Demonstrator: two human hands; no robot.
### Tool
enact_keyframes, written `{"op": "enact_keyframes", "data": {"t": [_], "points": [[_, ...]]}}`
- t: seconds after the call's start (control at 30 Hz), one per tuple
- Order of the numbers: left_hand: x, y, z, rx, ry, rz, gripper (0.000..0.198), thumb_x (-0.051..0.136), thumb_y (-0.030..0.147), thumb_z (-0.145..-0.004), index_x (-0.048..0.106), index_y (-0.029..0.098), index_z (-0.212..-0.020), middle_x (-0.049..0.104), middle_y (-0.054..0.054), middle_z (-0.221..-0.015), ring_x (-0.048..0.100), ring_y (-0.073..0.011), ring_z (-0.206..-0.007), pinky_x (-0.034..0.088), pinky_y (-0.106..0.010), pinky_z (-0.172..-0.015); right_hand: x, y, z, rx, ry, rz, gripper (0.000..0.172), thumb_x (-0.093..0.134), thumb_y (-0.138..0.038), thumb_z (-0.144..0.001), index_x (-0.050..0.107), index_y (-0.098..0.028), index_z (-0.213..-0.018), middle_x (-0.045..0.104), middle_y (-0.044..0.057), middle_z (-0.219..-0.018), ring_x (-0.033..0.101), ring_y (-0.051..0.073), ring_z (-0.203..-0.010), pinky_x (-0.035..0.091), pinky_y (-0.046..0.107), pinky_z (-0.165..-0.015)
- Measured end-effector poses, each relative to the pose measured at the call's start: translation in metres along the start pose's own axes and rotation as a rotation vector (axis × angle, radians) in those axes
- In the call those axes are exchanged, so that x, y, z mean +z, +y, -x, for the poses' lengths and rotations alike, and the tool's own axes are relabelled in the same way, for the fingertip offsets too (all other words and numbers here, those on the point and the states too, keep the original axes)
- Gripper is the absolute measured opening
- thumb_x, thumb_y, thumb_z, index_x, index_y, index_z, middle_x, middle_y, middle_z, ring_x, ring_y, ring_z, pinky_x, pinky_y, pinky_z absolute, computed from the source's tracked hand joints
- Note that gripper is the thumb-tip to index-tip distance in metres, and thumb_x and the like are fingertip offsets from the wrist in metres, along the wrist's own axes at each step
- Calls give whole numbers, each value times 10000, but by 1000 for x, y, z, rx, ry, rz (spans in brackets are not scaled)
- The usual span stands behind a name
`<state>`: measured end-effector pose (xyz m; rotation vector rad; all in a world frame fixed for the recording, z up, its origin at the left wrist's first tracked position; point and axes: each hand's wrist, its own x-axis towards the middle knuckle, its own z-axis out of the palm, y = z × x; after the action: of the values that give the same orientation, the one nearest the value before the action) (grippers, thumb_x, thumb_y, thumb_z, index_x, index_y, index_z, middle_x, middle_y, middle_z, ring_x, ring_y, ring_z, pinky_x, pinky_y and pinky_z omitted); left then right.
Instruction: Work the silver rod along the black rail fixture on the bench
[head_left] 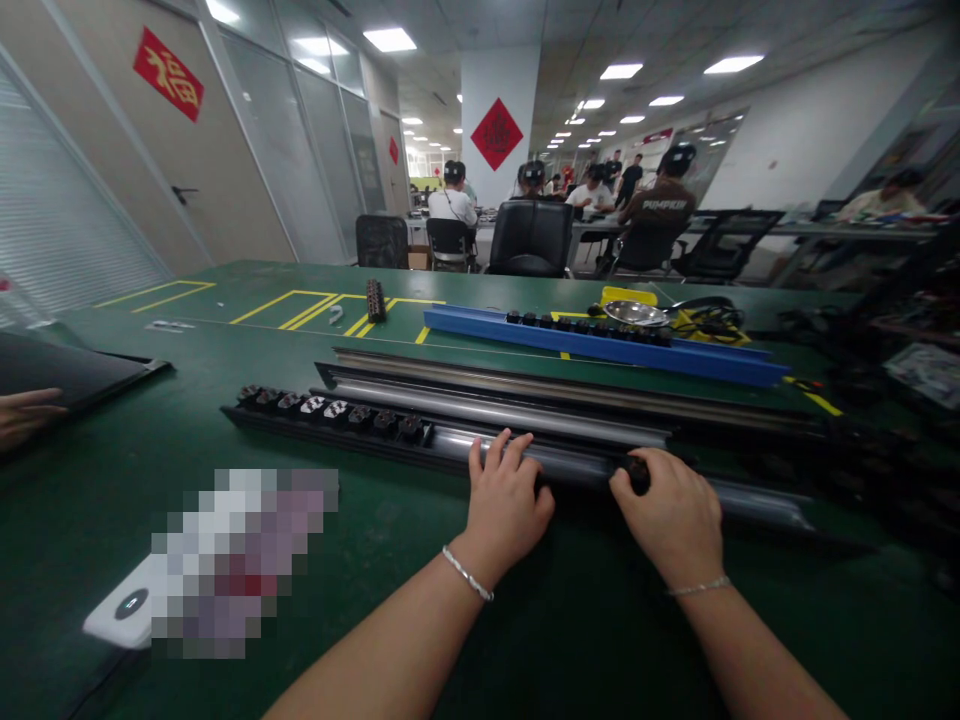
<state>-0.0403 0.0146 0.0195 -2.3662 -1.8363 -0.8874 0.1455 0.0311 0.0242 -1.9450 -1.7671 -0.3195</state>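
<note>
My left hand [504,505] lies over the near edge of a long black channel rail [577,468], its fingers spread and their tips on the rail. A dark spot shows by its thumb, too small to name. Further right, my right hand [671,510] pinches a small dark, rounded part [639,474] over the same rail; the fingers hide some of it. A row of several black blocks [360,418] sits in the rail's left part, two of them with pale tops. Behind it lies another long rail [495,404] with a shiny inner face.
A blue channel [465,322] holding black blocks lies farther back. Near it are a metal bowl [636,313] and yellow trays [628,296]. A brown-black block strip [376,300] stands left. A blurred-out device [124,605] lies front left. Another person's hand [28,415] is at the left edge.
</note>
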Motion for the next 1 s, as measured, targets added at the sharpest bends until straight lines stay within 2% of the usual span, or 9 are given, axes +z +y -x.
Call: {"op": "enact_keyframes", "data": {"t": [0.23, 0.63, 0.83, 1.0], "points": [[-2, 0, 0, 2, -21, -21, 420, 509, 340, -788, 469, 272, -1200, 480, 0, -1324, 304, -230, -1280, 106, -526, -1096, -3, -2, -1, 16, -20, -4, 281, 444, -347, -747, 584, -186, -930, 631, 90, -998, 559, 267, -936, 381, 423, -861], [0, 1, 1, 33, -43, -89, 513, 466, 398, -798, 419, 227, -1279, 441, -25, -1362, 278, -263, -1286, 125, -563, -1081, -2, 13, -3, 19, 31, 7, 282, 452, -350, -742, 599, -172, -905, 624, 103, -1033, 544, 269, -991, 399, 406, -869], [-1, 1, 1, 35, -62, -121, 553, 466, 401, -796, 383, 218, -1312, 434, -32, -1368, 273, -262, -1291, 135, -557, -1084, -2, 16, -5, 40, -4, 22, 401, 451, -450, -773, 575, -163, -1024, 627, 112, -1036, 555, 281, -975, 407, 429, -854], [-1, 1, 1, 42, -62, -117, 555, 451, 403, -804, 372, 217, -1321, 424, -27, -1378, 272, -258, -1290, 136, -563, -1080, -5, 20, -7, 69, -38, 42, 407, 446, -449, -776, 571, -168, -1042, 618, 112, -1064, 550, 287, -994, 402, 441, -865]]}}
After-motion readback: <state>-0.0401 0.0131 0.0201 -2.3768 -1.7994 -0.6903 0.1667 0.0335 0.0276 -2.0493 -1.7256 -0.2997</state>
